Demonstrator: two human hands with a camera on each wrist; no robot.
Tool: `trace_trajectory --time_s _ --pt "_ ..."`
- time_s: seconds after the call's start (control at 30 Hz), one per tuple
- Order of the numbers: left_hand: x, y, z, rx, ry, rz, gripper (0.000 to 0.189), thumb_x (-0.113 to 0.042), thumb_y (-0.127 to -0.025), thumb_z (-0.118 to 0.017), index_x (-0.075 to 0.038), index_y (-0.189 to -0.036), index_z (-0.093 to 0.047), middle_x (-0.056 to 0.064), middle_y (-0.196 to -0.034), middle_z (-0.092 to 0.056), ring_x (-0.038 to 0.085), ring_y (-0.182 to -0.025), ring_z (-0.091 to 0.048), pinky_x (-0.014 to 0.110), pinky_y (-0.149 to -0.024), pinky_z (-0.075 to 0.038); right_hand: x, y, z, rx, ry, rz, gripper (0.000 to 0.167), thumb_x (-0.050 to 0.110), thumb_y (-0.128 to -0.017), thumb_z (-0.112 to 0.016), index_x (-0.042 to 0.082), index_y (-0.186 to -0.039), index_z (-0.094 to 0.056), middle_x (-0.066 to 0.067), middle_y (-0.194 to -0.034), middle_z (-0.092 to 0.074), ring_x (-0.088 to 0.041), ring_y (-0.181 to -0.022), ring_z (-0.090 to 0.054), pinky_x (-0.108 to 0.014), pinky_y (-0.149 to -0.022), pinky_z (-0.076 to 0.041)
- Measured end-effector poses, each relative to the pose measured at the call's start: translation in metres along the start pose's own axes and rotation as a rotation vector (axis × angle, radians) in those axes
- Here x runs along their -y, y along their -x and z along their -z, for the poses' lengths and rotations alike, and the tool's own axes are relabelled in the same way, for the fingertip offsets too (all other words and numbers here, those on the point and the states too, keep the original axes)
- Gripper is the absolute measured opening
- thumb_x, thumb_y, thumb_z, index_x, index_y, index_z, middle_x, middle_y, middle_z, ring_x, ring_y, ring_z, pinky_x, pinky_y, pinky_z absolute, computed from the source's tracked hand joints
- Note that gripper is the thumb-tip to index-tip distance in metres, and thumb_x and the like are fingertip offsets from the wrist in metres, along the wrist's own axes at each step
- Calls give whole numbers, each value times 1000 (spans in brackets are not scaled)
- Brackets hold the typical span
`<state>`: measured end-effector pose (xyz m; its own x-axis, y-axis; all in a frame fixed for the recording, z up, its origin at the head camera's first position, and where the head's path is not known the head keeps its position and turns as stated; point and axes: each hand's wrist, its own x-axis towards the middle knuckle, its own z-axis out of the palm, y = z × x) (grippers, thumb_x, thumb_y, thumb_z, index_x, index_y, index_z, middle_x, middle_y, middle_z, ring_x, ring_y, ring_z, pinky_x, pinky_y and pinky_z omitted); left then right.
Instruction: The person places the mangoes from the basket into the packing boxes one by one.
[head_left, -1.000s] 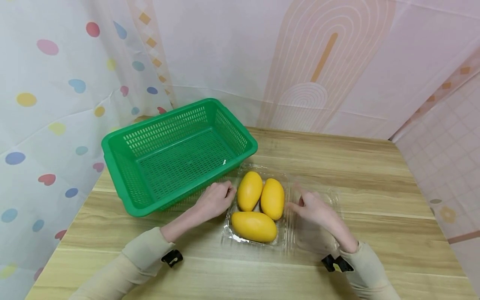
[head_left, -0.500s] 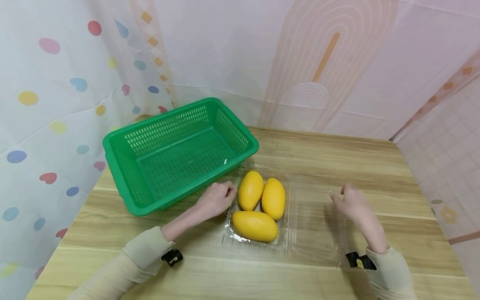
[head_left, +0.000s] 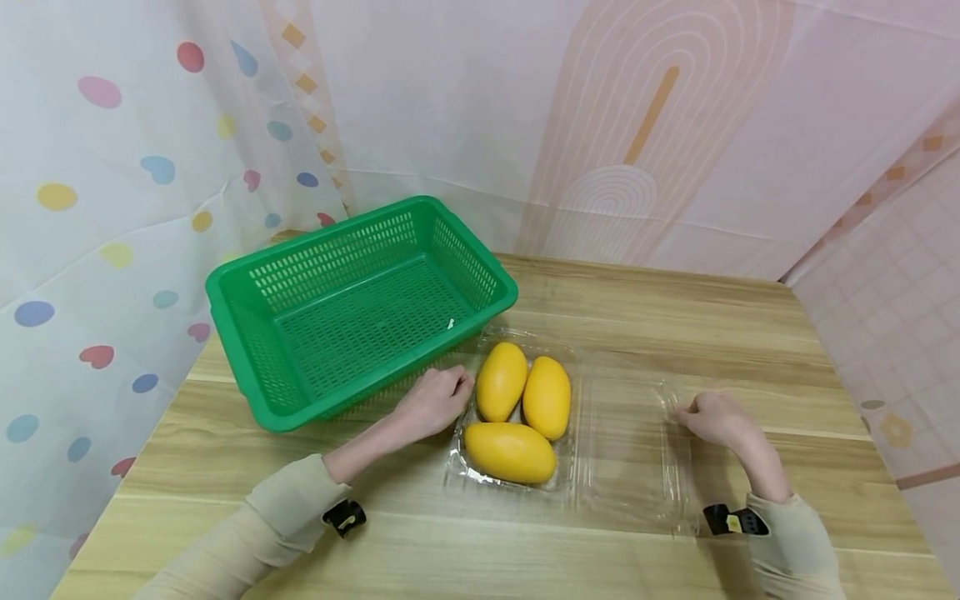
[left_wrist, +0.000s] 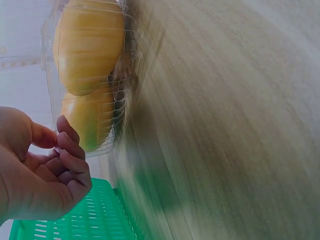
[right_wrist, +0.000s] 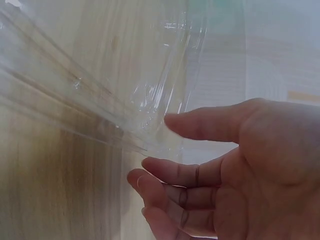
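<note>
Two bare hands flank the clear plastic clamshell box [head_left: 480, 479] below centre of the head view. The right hand [head_left: 718, 419], at centre right, reaches the outer edge of the box's hinged lid [head_left: 626, 454]; in the right wrist view its thumb and forefinger stand apart about a lid corner, with no firm pinch visible. The left hand [head_left: 433, 402], just left of centre, has its fingers curled and seems to pinch the box's left rim, as far as transparent plastic lets one judge. The step in hand is probably taking hold of the lid while the base is steadied; the next move would call for bringing the right thumb and fingertip together on that thin, flexible edge, lightly enough not to crease it.

Inside the base lie three smooth, yellow, egg-shaped mangoes: one at its upper left [head_left: 502, 382], one at its upper right [head_left: 547, 398], one crosswise below [head_left: 510, 452]. Ribbed walls catch bright glints, and the lid spreads to the right, pressed with shallow ridges.

Farther out, left of centre, a green plastic lattice basket [head_left: 367, 325] sits tilted in plan, with a tiny white fleck inside. Pale wood grain streaks the table [head_left: 525, 550] beneath; a pink, creased curtain [head_left: 450, 100] fills the top.
</note>
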<state>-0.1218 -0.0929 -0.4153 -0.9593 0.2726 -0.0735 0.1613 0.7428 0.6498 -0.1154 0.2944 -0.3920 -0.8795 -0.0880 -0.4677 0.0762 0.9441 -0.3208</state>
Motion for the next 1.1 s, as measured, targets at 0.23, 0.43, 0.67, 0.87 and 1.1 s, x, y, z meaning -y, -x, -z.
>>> trace_trajectory --time_s 0.23,0.43,0.67,0.87,1.1 --pt "-1 1 -1 -1 20 -3 20 -12 -96 -45 -4 -86 -60 0 -58 -44 10 -49 -39 20 -45 -30 -5 0 1 -14 -16 51 36 19 -94 -52 10 -60 -46 6 -54 -35 -10 -52 -33 -26 -52 -31" --pt "-1 1 -2 7 39 6 20 -12 -97 -45 -4 -86 -60 0 -58 -45 10 -47 -39 19 -44 -29 -8 3 13 5 -98 75 28 12 -93 -51 3 -67 -53 2 -56 -44 -11 -52 -38 -27 -52 -35" --pt "-3 1 -4 21 55 19 20 -13 -98 -45 -3 -87 -59 0 -57 -45 10 -47 -39 19 -43 -29 -7 16 34 -38 -144 130 21 11 -93 -49 2 -75 -55 -2 -67 -57 -11 -61 -49 -25 -55 -42" --pt "-3 1 -5 27 47 19 21 -14 -99 -44 -4 -86 -57 0 -58 -43 10 -46 -38 19 -42 -29 0 28 53 -59 -217 190 24 11 -98 -43 -6 -94 -60 -12 -89 -69 -5 -76 -61 -22 -67 -53" --pt "-6 0 -8 22 42 6 21 -15 -99 -44 -5 -85 -57 -1 -58 -43 10 -48 -38 20 -43 -30 7 41 72 -71 -313 293 27 17 -102 -41 -6 -106 -55 -8 -98 -67 2 -83 -62 -21 -75 -53"
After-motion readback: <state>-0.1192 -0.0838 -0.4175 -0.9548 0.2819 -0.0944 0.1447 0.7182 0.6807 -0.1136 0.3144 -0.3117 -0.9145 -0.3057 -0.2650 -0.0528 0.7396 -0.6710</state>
